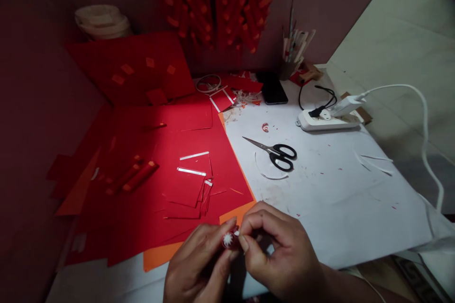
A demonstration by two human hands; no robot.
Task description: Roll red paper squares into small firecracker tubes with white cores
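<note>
Both my hands meet at the near edge of the table. My left hand and my right hand pinch a small rolled piece of red paper between their fingertips; its end shows white. Beneath them lie an orange sheet and red paper sheets. On the red paper rest cut red squares with white tape strips and two rolled red paper tubes.
Black-handled scissors lie on the white table cover. A white power strip with plugs and a white cable is at the right. A dark phone, a pen cup and a red tube ornament stand behind.
</note>
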